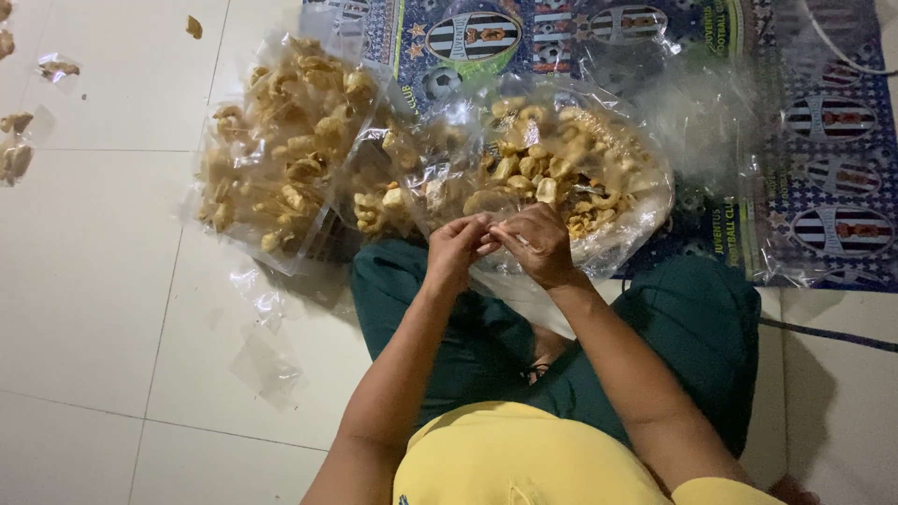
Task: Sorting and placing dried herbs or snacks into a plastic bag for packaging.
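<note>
Person sits on white tile floor (84, 281), legs in dark green trousers (692, 327), yellow shirt (505, 458) at bottom of view. Both hands are together in the middle, just in front of the knees. Left hand (456, 248) and right hand (538, 243) touch each other at the fingertips, and both are pinching a small clear plastic bag (489, 208) w/ some pale fried crackers inside; fingers are closed on the plastic, approx. at the bag's lower edge. What exactly the fingertips do w/ the plastic I cannot tell, it is too small. Directly behind the hands is a big open clear bag of loose crackers (571, 168), round shape, standing on a blue patterned mat (823, 122). To the left of it lies a pile of filled small packets (281, 150), also crackers in clear plastic, partly on the tile and partly against the mat edge. Near the person's left knee are few empty clear plastic bags (267, 360) flat on the floor. At the far left edge there are some more small packets (19, 150), well apart from the hands, and one loose cracker piece (194, 26) at the top.
</note>
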